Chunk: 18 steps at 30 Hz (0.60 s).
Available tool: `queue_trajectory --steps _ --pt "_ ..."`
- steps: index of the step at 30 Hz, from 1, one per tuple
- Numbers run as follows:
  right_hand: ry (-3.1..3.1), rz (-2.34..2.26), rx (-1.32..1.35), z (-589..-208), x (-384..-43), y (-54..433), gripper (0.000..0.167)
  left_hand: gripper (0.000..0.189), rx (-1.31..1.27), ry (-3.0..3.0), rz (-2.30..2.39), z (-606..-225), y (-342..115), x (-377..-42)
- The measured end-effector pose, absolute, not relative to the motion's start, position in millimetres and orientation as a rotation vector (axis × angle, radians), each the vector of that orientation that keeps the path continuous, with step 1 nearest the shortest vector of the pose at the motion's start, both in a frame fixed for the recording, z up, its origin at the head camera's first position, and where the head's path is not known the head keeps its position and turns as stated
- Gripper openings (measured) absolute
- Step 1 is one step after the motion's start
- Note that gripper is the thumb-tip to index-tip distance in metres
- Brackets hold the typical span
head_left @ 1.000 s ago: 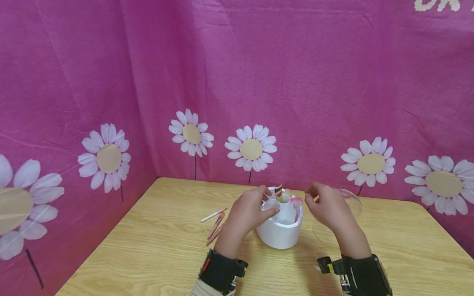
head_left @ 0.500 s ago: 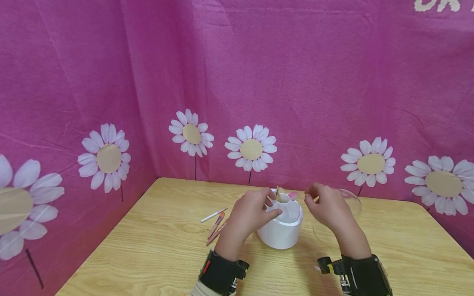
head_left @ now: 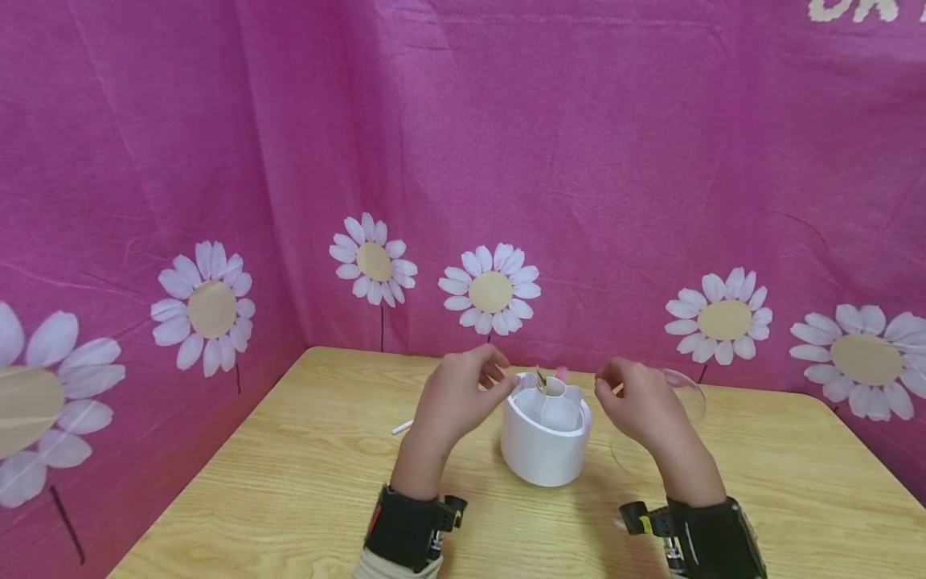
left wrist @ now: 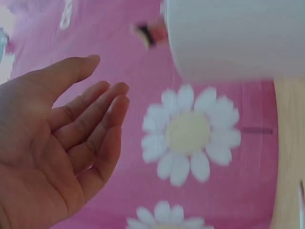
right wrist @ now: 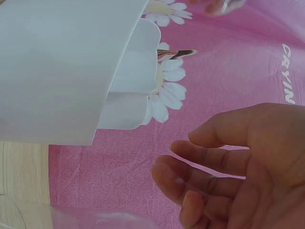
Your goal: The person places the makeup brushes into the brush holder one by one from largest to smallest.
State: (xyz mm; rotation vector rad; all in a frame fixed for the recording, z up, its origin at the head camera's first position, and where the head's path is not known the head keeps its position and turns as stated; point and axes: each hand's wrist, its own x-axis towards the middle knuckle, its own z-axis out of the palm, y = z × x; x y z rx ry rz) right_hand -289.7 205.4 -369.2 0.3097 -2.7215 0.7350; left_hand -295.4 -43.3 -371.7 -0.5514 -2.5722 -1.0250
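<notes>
A white round makeup brush holder (head_left: 546, 454) with an inner divided insert (head_left: 557, 412) stands on the table between both hands. From the insert rise a dark-and-tan tipped brush (head_left: 541, 383) and a pink brush head (head_left: 561, 373). My left hand (head_left: 459, 394) is at the holder's left rim in the head view; the left wrist view shows its fingers loosely bent, holding nothing. To the holder's right hovers my right hand (head_left: 640, 402), apart from it. Its fingers (right wrist: 167, 179) hang loosely curled in the right wrist view, with nothing in them.
A clear plastic cover (head_left: 690, 398) lies on the wooden table (head_left: 781, 482) behind and beside the right hand. Left of the left arm, the end of a thin white stick (head_left: 402, 427) shows. A pink cloth (head_left: 608, 177) with daisies hangs behind the table.
My left hand has drawn back leftward from the insert and now hides the brushes on the table. The insert has turned, taking the pink brush from the right side to the back. My right hand stays put.
</notes>
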Motion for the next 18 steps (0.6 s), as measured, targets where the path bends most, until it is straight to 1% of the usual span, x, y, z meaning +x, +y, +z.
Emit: queue_trajectory --steps 4,9,13,18 --pt "-2.725 0.738 0.301 -368.2 -288.6 205.5 0.015 0.023 -0.407 -2.575 -1.041 -376.8 -69.2 -302.7" --pt "-2.734 0.736 0.297 -367.2 -287.3 204.7 0.015 0.030 -0.226 -2.760 -1.015 -394.3 -94.0 -311.0" --pt "-2.732 0.728 0.307 -367.8 -287.2 204.8 0.014 0.020 -0.119 -2.961 -0.963 -408.7 -102.9 -313.7" --pt "-2.729 0.722 0.333 -369.4 -288.4 206.2 0.012 0.018 0.037 -3.150 -0.852 -422.6 -101.8 -312.5"
